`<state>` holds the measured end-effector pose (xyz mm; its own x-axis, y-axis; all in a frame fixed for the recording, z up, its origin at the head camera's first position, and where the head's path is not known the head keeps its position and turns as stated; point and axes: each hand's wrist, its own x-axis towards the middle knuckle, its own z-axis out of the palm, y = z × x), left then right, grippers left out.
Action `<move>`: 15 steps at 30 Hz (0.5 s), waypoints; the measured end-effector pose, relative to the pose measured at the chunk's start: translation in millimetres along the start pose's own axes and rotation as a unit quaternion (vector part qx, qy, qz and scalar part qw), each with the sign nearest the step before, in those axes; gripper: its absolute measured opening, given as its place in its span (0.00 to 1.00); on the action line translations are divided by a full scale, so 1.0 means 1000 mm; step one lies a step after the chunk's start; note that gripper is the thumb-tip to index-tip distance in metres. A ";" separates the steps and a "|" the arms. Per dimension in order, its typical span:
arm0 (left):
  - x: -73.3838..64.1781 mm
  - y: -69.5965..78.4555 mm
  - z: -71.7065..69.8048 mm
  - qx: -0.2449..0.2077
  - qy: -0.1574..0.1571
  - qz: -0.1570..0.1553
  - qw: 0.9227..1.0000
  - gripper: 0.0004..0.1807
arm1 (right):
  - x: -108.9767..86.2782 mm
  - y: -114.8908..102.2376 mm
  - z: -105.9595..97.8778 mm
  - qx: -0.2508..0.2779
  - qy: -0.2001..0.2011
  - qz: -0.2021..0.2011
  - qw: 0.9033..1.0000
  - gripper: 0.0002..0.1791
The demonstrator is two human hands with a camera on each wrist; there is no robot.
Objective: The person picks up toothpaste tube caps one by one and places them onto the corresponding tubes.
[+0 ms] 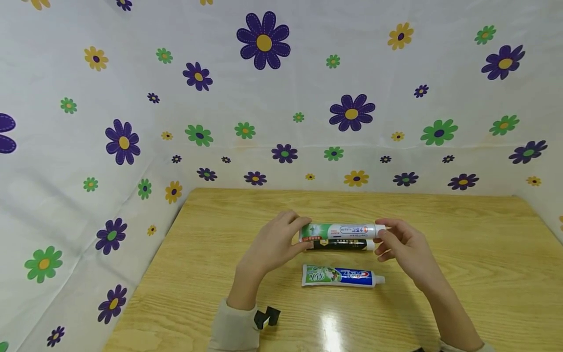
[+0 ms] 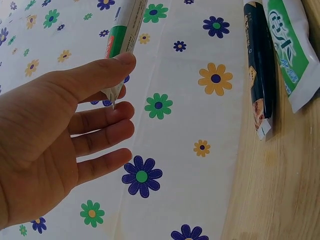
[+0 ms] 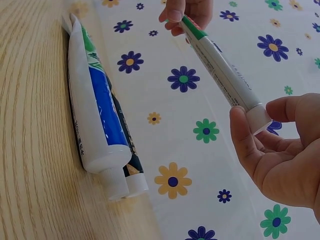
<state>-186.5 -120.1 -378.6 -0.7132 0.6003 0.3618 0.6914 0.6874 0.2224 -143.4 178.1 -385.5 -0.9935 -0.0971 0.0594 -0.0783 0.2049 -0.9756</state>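
Observation:
A white and green toothpaste tube (image 1: 340, 231) is held level above the table between both hands. My left hand (image 1: 274, 242) pinches its flat crimped end between thumb and index finger, the other fingers spread apart, as the left wrist view shows. At the cap end, my right hand (image 1: 406, 252) grips the white cap with thumb and fingers. Below and partly hidden by the held tube lies a black toothpaste tube (image 1: 340, 245) with a white cap. Nearer the front edge rests a blue and green toothpaste tube (image 1: 338, 276), its cap pointing right.
The wooden table (image 1: 211, 234) carries the two lying tubes. Behind it and at the sides hangs a white cloth (image 1: 290, 88) printed with purple, green and yellow flowers. A black strap clip (image 1: 267, 318) sits on the left sleeve.

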 end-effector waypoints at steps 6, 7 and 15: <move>0.000 -0.001 0.000 0.003 -0.002 -0.002 1.000 0.25 | 0.000 0.000 0.000 -0.002 -0.003 -0.001 1.000 0.21; 0.000 -0.001 0.000 0.001 -0.003 -0.004 1.000 0.25 | 0.000 0.000 0.000 -0.002 -0.003 0.000 1.000 0.21; 0.000 0.000 0.000 -0.001 -0.011 -0.014 1.000 0.26 | 0.001 0.000 0.001 0.010 -0.002 0.007 1.000 0.21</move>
<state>-186.4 -120.1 -378.4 -0.7352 0.5893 0.3350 0.6708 0.7035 0.2345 -144.0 177.0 -385.5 -0.9942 -0.0975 0.0460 -0.0637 0.1870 -0.9803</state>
